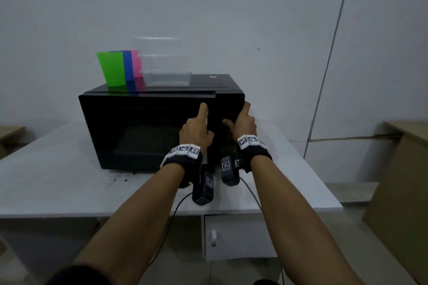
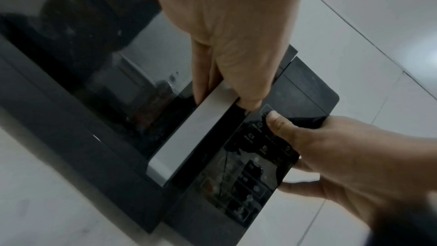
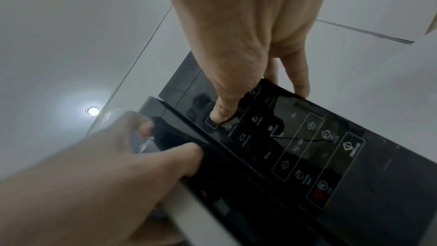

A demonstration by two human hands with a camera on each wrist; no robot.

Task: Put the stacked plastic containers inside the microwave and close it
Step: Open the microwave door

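Observation:
Three clear plastic containers [image 1: 165, 69] stand stacked on top of the black microwave [image 1: 139, 122]. My left hand [image 1: 203, 120] grips the silver door handle [image 2: 187, 137], thumb pointing up along the door and fingers curled behind the bar. My right hand [image 1: 240, 118] holds the microwave's upper right corner. Its thumb presses the control panel [image 3: 319, 147] and its fingers wrap round the right side. Whether the door is latched or slightly ajar, I cannot tell. The inside is dark behind the glass.
Green, blue and pink cups [image 1: 111, 68] stand left of the containers on the microwave top. The microwave sits on a white table [image 1: 58, 180] against a wall, with a drawer [image 1: 231, 236] underneath. A brown cabinet [image 1: 405, 169] stands at the right.

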